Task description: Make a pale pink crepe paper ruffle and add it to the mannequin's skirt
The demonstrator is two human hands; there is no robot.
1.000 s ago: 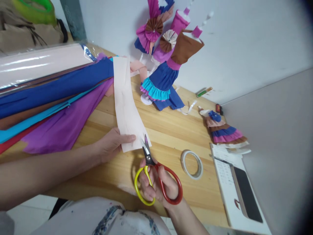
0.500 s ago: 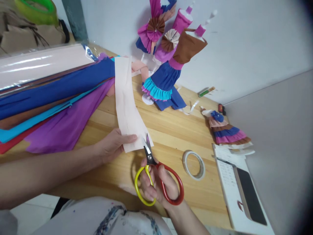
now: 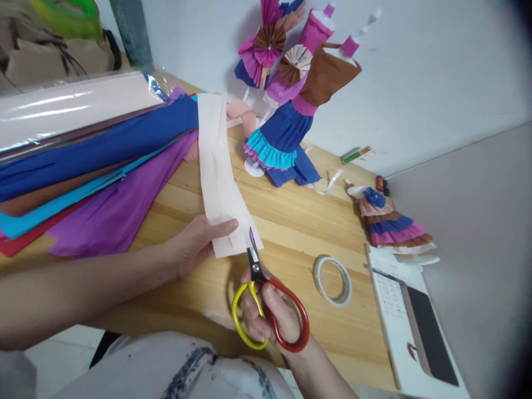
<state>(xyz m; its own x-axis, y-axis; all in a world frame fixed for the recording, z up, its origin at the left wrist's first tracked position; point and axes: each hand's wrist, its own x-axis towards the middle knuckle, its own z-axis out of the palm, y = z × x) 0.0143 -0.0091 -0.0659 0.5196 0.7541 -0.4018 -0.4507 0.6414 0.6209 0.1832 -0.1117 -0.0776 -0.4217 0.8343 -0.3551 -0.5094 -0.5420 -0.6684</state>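
Observation:
A long pale pink strip (image 3: pixel 220 172) hangs curved over the wooden table, its near end pinched in my left hand (image 3: pixel 197 241), thumb on top. My right hand (image 3: pixel 270 310) is closed in the handles of scissors (image 3: pixel 256 269), one loop yellow and one red. The blades point away from me at the strip's near right edge, one of them over the strip. To the right of the scissors, a roll of tape (image 3: pixel 332 281) lies on the table.
Colored sheets (image 3: pixel 100 147) are stacked at left, a purple one (image 3: pixel 124 205) in front. Small dresses (image 3: pixel 286 133) stand by the back wall. At right lie another layered dress (image 3: pixel 394 224), a white board (image 3: pixel 384 293) with a dark panel, and a green-labelled item (image 3: pixel 356 155).
The scissor blades have closed somewhat at the strip's edge, and the handles are slightly nearer together. The whole view has shifted a little.

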